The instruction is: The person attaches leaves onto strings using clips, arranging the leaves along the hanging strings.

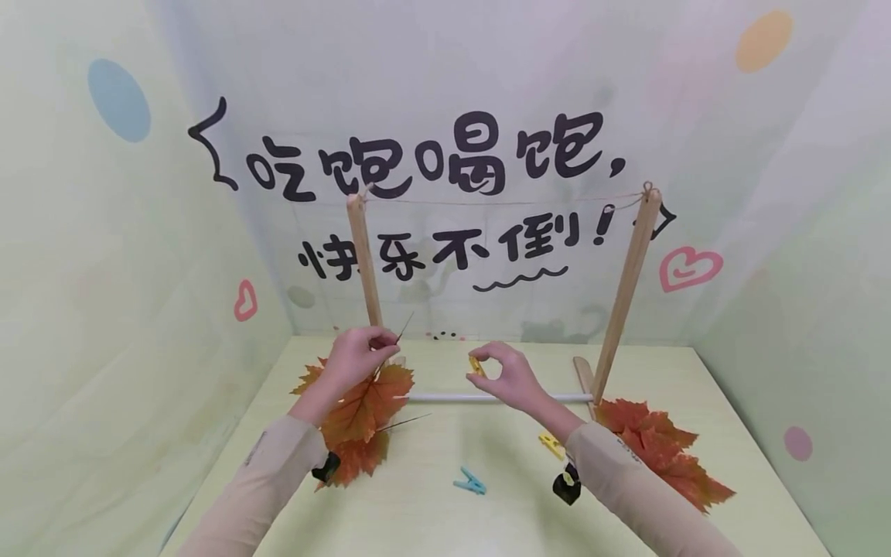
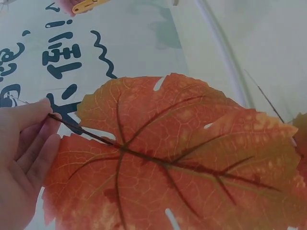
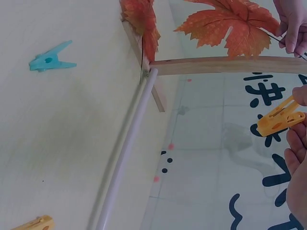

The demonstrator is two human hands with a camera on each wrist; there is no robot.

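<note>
1. Frame: a left post (image 1: 366, 271) and a right post (image 1: 629, 294), both wooden, are joined near the table by a white rod (image 1: 480, 398) and at their tops by a thin string (image 1: 501, 203).
2. Table (image 1: 508, 518): a blue clip (image 1: 470, 481) lies in front of the rod; a second yellow clip (image 1: 552, 445) lies near the right sleeve (image 1: 626, 472).
3. Leaf pile (image 1: 661, 445), red-orange, at the right post's base; the right sleeve covers part of it.
4. Lower leaf (image 1: 358, 460), at left, partly hidden behind the held leaf (image 1: 369, 402), which also screens the left post's base in the head view.
5. Left hand (image 1: 358, 352): raised before the left post, below string level; thumb and fingertips pinch the held leaf's dark stem, whose tip projects past the fingers. The blade hangs beneath the hand.
6. Right hand (image 1: 508, 375): raised between the posts, well apart from the left hand; thumb and forefinger, bent into a ring, grip the held clip (image 3: 280, 117), yellow-orange, which points toward the left hand.
</note>
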